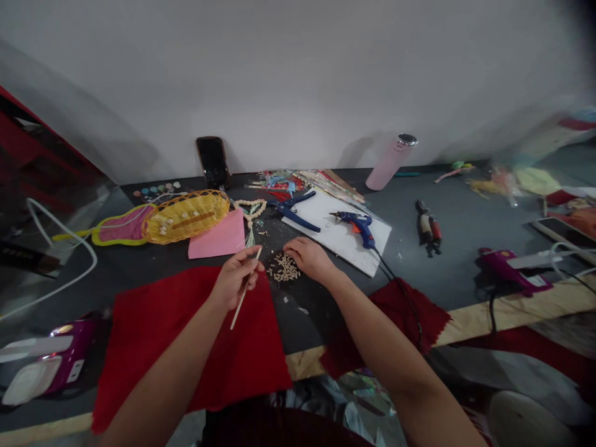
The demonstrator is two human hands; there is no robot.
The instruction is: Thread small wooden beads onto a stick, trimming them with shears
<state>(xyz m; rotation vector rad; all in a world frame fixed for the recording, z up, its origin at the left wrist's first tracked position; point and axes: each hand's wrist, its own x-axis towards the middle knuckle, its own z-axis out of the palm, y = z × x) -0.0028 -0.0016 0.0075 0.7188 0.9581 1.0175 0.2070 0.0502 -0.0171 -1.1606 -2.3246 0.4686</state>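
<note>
My left hand (235, 279) is closed on a thin, pale wooden stick (239, 310), which slants across the fingers above a red cloth (167, 316). A small heap of short cut wooden stick pieces (283, 268) lies on the dark table. At its upper right edge rests my right hand (311, 256), fingers bent and pressed together; anything between the fingertips is hidden. Behind the hands are blue-handled cutters (298, 218) and a blue glue gun (357, 225) on a white board (316, 208).
A yellow woven basket (186, 217) stands left, beside pink paper (216, 239) and a string of wooden beads (251, 210). A phone (213, 162) leans on the wall. Farther right are a pink bottle (390, 164), pliers (428, 226) and a purple device (514, 270).
</note>
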